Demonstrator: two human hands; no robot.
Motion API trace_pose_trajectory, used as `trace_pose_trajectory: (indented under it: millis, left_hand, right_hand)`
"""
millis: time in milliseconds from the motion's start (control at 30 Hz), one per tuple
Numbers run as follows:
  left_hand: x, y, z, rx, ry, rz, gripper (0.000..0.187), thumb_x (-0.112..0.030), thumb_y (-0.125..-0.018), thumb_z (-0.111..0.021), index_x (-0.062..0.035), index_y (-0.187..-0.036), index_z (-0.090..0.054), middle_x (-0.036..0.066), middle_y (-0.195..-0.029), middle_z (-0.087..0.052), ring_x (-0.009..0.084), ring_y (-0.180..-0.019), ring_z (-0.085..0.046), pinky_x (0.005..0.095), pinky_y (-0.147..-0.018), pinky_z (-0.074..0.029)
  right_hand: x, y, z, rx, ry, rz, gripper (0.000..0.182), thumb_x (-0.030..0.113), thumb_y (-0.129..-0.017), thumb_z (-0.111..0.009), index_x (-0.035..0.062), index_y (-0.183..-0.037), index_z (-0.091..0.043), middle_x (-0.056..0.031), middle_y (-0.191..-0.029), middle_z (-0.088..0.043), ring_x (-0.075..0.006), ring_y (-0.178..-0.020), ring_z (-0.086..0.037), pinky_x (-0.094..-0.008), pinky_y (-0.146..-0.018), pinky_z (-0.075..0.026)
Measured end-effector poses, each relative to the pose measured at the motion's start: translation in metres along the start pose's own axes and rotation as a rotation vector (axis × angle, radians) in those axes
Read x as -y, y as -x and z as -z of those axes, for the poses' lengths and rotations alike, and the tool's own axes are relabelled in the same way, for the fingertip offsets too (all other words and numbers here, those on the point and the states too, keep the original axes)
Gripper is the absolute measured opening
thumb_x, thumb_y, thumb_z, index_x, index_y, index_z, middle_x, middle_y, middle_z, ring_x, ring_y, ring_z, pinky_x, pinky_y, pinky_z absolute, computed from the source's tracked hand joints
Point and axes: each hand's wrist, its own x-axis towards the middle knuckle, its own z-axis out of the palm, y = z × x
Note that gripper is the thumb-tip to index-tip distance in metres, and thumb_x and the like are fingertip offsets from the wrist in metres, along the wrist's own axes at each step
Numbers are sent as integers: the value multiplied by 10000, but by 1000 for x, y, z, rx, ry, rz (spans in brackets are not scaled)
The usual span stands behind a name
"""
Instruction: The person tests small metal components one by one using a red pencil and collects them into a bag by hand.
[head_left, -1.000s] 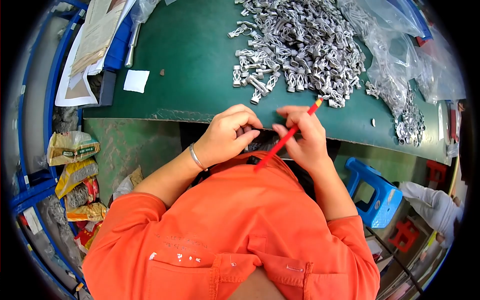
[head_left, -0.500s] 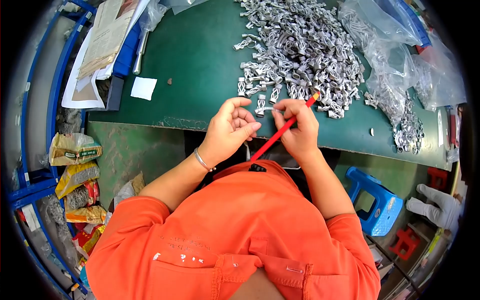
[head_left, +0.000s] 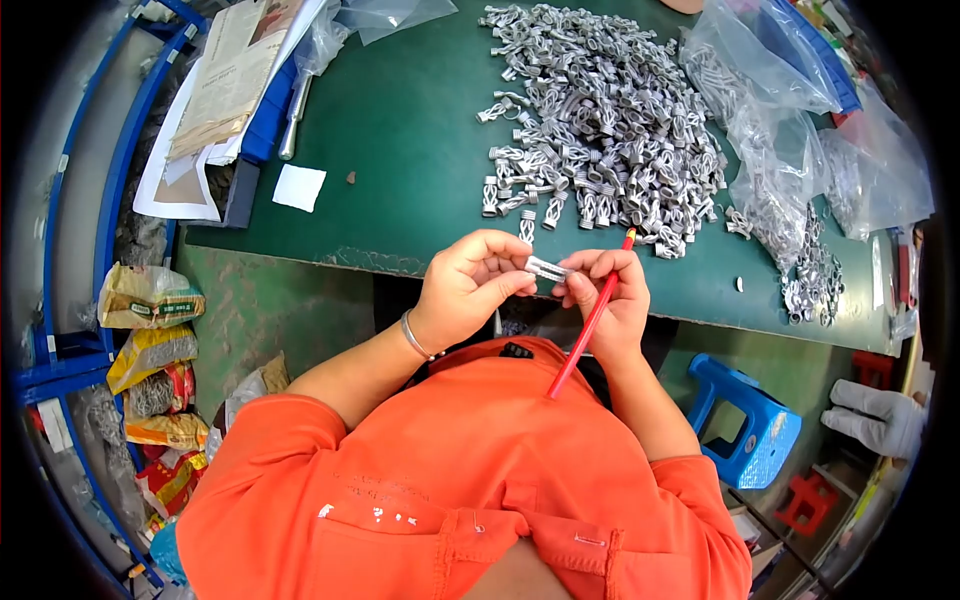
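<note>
Between my two hands, at the table's near edge, is a small silver metal piece (head_left: pixel 547 268). My left hand (head_left: pixel 455 290), with a bracelet at the wrist, pinches its left end between thumb and fingers. The right end is at the fingertips of my right hand (head_left: pixel 622 300), which also grips a slim red stick (head_left: pixel 585 342) with a yellowish tip, like a pencil. That stick slants from the table edge down towards my orange top. Just beyond my fingers a similar looped metal piece (head_left: pixel 526 226) lies on the table, near a large heap of looped metal pieces (head_left: pixel 610 130).
The green table (head_left: pixel 400 130) carries clear plastic bags (head_left: pixel 775 150) of metal parts at right, loose small parts (head_left: pixel 812 285), papers (head_left: pixel 225 90) and a white paper square (head_left: pixel 299 187) at left. A blue stool (head_left: pixel 752 430) stands right; blue shelving (head_left: pixel 70 370) lines the left.
The metal piece has come off the table edge towards me and is now between both hands. My right hand has lowered slightly, and the red stick stands steeper. The view has shifted slightly.
</note>
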Motion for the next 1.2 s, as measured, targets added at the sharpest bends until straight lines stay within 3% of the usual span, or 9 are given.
trace_pose_trajectory:
  millis: [167,233,600,667,800,900,933,1067,1200]
  left_hand:
    - [-5,2,-3,37,-61,-17,222,99,-815,-603,60,-1026,-546,118,-985,-578,176,-874,-625,286,-776,-543]
    - [-5,0,0,82,-192,-128,216,119,-791,-617,71,-996,-569,134,-1035,-561,183,-929,-607,293,-806,-539]
    - [4,-2,2,59,-192,-103,190,125,-809,-585,77,-993,-584,148,-1073,-556,197,-961,-598,299,-833,-530]
    - [8,-3,2,46,-173,-91,163,65,-807,-622,49,-969,-620,95,-1012,-591,144,-876,-616,254,-763,-544]
    - [5,-1,3,76,-238,-52,174,88,-797,-617,67,-969,-613,145,-1008,-606,190,-884,-625,287,-774,-531]
    - [5,-9,3,60,-596,-305,153,9,-737,-697,14,-885,-661,136,-846,-649,194,-774,-644,272,-640,-514]
    - [6,-14,4,64,-704,-463,172,15,-728,-705,15,-892,-653,128,-860,-636,194,-718,-633,268,-620,-511]
    - [8,-21,3,-93,-686,-447,190,44,-721,-711,19,-891,-631,87,-845,-592,126,-630,-575,227,-558,-485]
    - [18,-21,5,-150,-680,-476,135,65,-745,-677,19,-858,-621,73,-815,-587,86,-569,-534,196,-502,-441]
  right_hand:
    - [-6,2,3,22,-49,25,225,-87,-838,-575,49,-871,-399,-151,-966,-585,-131,-753,-600,-218,-635,-500]
    - [-10,1,6,85,226,254,263,-115,-794,-614,43,-840,-408,-153,-972,-581,-128,-752,-586,-227,-644,-499]
    - [4,0,-2,35,396,452,402,-95,-713,-714,56,-884,-384,-174,-1008,-578,-154,-773,-590,-252,-659,-513]
    - [8,-1,-7,57,340,473,414,-94,-705,-722,59,-883,-380,-181,-1022,-580,-167,-804,-597,-261,-673,-522]
    - [15,-6,-10,84,418,519,409,-87,-698,-732,58,-866,-388,-171,-967,-607,-192,-811,-603,-258,-661,-515]
    - [15,-9,-9,56,524,568,390,-60,-670,-758,68,-804,-414,-157,-913,-635,-203,-746,-586,-268,-610,-476]
    - [16,-11,-8,40,565,586,383,-63,-669,-754,67,-794,-416,-160,-905,-639,-210,-731,-583,-275,-610,-478]
    - [37,-26,7,-4,626,621,379,-78,-661,-747,65,-781,-417,-155,-904,-646,-230,-746,-603,-294,-626,-487]
    - [69,-61,42,-173,832,847,374,-82,-675,-737,56,-808,-416,-160,-925,-638,-238,-769,-611,-299,-679,-496]
